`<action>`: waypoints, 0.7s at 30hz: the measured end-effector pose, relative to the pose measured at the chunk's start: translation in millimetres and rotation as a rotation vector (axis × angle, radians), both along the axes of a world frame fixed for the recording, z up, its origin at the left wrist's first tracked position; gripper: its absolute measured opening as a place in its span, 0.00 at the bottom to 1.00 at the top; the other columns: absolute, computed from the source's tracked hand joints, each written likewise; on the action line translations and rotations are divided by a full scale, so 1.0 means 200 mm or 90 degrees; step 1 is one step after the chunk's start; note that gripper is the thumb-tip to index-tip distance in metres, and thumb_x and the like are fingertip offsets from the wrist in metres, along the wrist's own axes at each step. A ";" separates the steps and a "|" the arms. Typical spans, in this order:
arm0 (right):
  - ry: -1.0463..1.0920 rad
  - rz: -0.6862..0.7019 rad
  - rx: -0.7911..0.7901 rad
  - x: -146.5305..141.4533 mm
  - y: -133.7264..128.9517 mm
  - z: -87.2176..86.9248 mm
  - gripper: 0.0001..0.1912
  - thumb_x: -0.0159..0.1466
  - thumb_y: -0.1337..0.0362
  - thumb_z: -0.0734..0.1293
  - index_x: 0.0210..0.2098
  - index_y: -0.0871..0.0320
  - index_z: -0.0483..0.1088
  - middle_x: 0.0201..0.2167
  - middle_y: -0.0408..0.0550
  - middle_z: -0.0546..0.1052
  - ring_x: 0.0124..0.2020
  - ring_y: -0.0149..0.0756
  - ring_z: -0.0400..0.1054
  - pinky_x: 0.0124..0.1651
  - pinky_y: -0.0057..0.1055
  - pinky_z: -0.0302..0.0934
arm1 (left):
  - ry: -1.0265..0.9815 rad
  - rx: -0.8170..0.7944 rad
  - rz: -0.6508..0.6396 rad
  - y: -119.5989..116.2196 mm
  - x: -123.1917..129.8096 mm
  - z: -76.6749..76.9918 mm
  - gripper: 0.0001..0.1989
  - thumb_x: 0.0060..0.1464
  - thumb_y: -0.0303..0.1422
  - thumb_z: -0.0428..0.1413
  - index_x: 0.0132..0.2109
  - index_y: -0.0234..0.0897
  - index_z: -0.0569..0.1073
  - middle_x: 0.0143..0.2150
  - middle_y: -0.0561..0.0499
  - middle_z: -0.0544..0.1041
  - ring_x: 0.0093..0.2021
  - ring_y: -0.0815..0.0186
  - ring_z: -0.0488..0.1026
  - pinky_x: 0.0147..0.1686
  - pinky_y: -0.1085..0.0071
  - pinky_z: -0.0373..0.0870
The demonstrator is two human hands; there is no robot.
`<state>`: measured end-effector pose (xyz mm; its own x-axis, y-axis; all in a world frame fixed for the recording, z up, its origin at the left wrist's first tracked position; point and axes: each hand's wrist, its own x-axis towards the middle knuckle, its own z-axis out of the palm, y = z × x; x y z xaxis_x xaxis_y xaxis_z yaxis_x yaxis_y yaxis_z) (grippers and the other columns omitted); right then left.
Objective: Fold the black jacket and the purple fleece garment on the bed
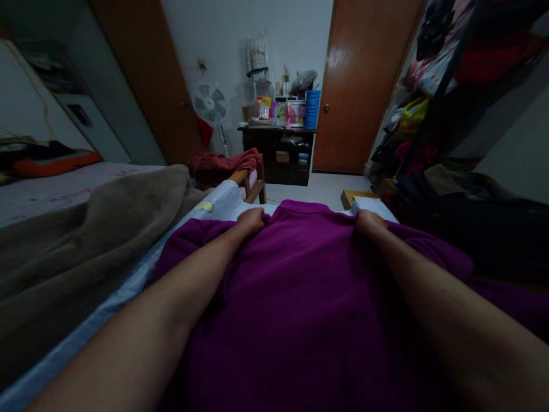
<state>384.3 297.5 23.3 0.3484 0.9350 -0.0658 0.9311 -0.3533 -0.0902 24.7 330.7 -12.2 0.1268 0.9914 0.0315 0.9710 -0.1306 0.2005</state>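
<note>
A purple long-sleeved top (pixel 309 274) lies spread out in front of me, its neckband at the far end. Both my arms reach forward over it. My left hand (pixel 251 222) is closed on the cloth at the left shoulder, beside the collar. At the opposite shoulder my right hand (pixel 369 223) grips the fabric too. The sleeves fall away to either side in loose folds. Under the top is a light grey-blue sheet (pixel 223 200), visible along the far and left edges.
A brown blanket (pixel 128 223) is heaped on the left. Beyond stand a wooden chair (pixel 257 186) with a reddish cloth (pixel 227 163), a white fan (pixel 211 103) and a dark cabinet (pixel 274 154). Dark clothes (pixel 480 212) pile up at the right.
</note>
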 end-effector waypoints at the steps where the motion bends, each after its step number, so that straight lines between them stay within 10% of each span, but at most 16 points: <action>1: -0.001 0.006 -0.010 0.00 0.00 -0.01 0.23 0.62 0.65 0.61 0.57 0.59 0.68 0.53 0.62 0.73 0.52 0.51 0.70 0.47 0.39 0.63 | 0.022 0.013 -0.014 -0.03 0.03 0.00 0.15 0.52 0.34 0.55 0.47 0.41 0.74 0.47 0.46 0.78 0.50 0.55 0.73 0.48 0.64 0.68; 5: -0.006 0.042 -0.020 0.01 0.03 -0.05 0.23 0.61 0.62 0.62 0.54 0.60 0.70 0.52 0.61 0.74 0.52 0.49 0.70 0.48 0.37 0.63 | 0.044 0.047 -0.068 -0.09 0.09 0.00 0.16 0.52 0.34 0.54 0.48 0.40 0.73 0.55 0.43 0.72 0.57 0.53 0.68 0.55 0.63 0.63; 11: 0.021 0.036 -0.012 0.04 0.06 -0.04 0.22 0.61 0.58 0.62 0.50 0.63 0.74 0.47 0.61 0.77 0.48 0.49 0.71 0.44 0.35 0.64 | 0.008 0.003 0.029 -0.01 0.02 0.03 0.18 0.50 0.38 0.55 0.48 0.36 0.72 0.45 0.44 0.78 0.45 0.55 0.75 0.39 0.68 0.69; 21: 0.060 -0.022 0.157 -0.07 0.12 0.16 0.19 0.67 0.67 0.56 0.52 0.69 0.70 0.49 0.67 0.72 0.51 0.48 0.67 0.49 0.37 0.59 | -0.110 0.076 0.137 0.16 -0.25 0.17 0.17 0.63 0.32 0.44 0.51 0.27 0.70 0.46 0.42 0.77 0.46 0.62 0.71 0.42 0.69 0.64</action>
<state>370.5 322.3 54.5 0.3842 0.9142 0.1286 0.9021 -0.3421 -0.2631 -25.3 362.1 20.9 -0.1037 0.9829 0.1523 0.9316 0.0423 0.3611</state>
